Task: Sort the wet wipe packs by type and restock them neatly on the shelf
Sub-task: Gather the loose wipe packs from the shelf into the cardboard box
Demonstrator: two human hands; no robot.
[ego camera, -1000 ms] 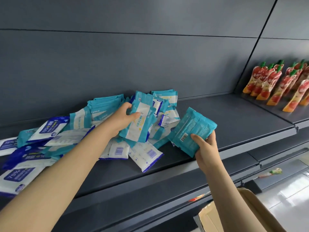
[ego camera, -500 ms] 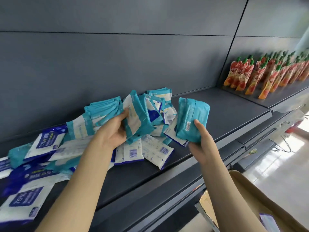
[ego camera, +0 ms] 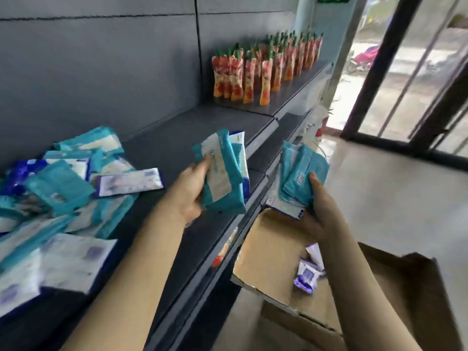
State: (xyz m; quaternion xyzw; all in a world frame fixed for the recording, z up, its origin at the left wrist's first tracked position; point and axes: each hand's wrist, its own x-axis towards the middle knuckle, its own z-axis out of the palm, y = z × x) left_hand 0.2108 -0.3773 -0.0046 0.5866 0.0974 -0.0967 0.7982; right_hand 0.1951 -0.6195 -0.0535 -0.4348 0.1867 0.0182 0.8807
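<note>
Labels (ego camera: 215, 173) blur; left grip (ego camera: 188, 196) clutches teal-white packs (ego camera: 224, 196), right grip (ego camera: 322, 211) clutches teal packs (ego camera: 301, 171).

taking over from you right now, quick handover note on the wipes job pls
Left hand: grips a bunch of teal-and-white wet wipe packs over the front edge of the dark grey shelf.
Right hand: grips a bunch of teal packs over the open cardboard box.
Done: nothing lined up yet.
To do: the mixed heap of teal and blue-white packs on the shelf's left end is unsorted; purple-white packs lie in the box.
</note>
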